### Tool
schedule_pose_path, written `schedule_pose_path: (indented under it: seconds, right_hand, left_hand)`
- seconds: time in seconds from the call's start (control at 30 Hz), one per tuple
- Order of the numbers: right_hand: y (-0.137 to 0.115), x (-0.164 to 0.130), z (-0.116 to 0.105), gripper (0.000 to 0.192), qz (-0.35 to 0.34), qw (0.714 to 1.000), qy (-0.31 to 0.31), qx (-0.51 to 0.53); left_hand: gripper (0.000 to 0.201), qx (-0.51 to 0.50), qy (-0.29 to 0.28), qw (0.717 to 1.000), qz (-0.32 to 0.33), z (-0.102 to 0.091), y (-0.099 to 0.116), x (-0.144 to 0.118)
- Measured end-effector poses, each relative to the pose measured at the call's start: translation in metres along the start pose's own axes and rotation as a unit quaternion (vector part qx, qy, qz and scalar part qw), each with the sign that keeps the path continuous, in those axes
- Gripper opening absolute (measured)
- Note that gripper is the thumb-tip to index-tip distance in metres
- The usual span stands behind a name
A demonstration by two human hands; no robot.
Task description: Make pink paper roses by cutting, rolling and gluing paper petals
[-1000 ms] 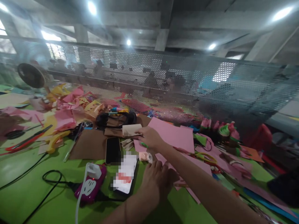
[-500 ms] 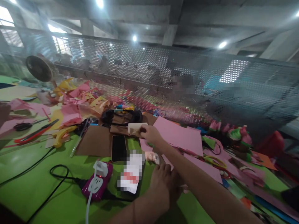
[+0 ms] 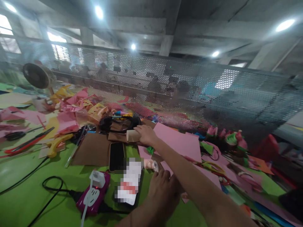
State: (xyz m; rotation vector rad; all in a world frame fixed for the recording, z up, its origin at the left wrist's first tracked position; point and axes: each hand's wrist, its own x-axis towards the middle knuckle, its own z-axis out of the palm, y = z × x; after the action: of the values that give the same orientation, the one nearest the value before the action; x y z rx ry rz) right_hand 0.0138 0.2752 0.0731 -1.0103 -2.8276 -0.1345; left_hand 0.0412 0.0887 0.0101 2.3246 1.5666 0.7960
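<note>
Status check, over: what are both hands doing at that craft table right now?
Right hand gripping tan paper roll. Left hand resting on pink sheet, beside phone. Black phone and brown card lie beside the roll.

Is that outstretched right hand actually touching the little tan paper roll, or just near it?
Touching. In the head view the right hand closes its fingers over the end of the tan paper roll, with no gap visible between them.

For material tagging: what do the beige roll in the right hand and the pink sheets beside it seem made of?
The beige roll, under the right hand, looks like matte paper or thin card: dull, curled. The pink sheets look like craft foam or card: flat, no sheen.
</note>
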Motion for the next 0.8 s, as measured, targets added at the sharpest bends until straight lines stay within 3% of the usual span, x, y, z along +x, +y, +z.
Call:
schedule_pose_path:
  seconds: [0.1,0.2,0.3,0.37,0.43,0.5,0.57,0.6,0.63,0.7,0.77,0.8]
  right_hand:
    - [-0.007,0.012,0.01,0.062,-0.015,0.999,0.003,0.033]
    - [-0.007,0.016,0.006,0.053,-0.014,0.996,0.025,0.088]
    - [-0.002,0.012,-0.014,0.057,0.016,0.984,0.073,0.164]
    - [0.003,-0.001,-0.035,0.062,0.045,0.967,0.106,0.227]
    - [0.006,-0.026,-0.057,0.059,0.06,0.945,0.119,0.298]
    - [0.005,-0.062,-0.075,0.055,0.067,0.921,0.124,0.362]
    - [-0.001,-0.104,-0.084,0.054,0.079,0.901,0.124,0.409]
    - [-0.006,-0.124,-0.086,0.053,0.084,0.893,0.119,0.426]
    - [-0.012,-0.143,-0.085,0.053,0.093,0.88,0.113,0.452]
    - [-0.023,-0.174,-0.079,0.055,0.132,0.824,0.097,0.542]
    - [-0.032,-0.197,-0.072,0.051,0.16,0.81,0.123,0.551]
    - [-0.035,-0.206,-0.07,0.049,0.17,0.817,0.14,0.533]
  left_hand:
    - [0.033,0.003,0.038,0.999,0.009,0.0,-0.001,-0.001]
    - [0.035,-0.013,0.056,0.998,0.018,-0.003,-0.002,-0.001]
    - [0.03,-0.067,0.063,0.996,0.002,-0.01,-0.003,0.0]
    - [0.029,-0.144,0.096,0.984,-0.041,-0.017,-0.006,0.002]
    - [0.027,-0.253,0.177,0.945,-0.107,-0.025,-0.009,0.005]
    - [0.022,-0.381,0.264,0.874,-0.144,-0.03,-0.014,0.01]
    - [0.038,-0.488,0.32,0.797,-0.156,-0.03,-0.018,0.015]
    - [0.054,-0.541,0.321,0.763,-0.148,-0.029,-0.018,0.017]
    - [0.067,-0.595,0.294,0.737,-0.126,-0.027,-0.017,0.018]
    - [0.085,-0.678,0.213,0.697,-0.097,-0.023,-0.012,0.017]
    - [0.088,-0.715,0.13,0.682,-0.087,-0.022,-0.003,0.013]
    - [0.087,-0.717,0.103,0.684,-0.087,-0.023,0.002,0.01]
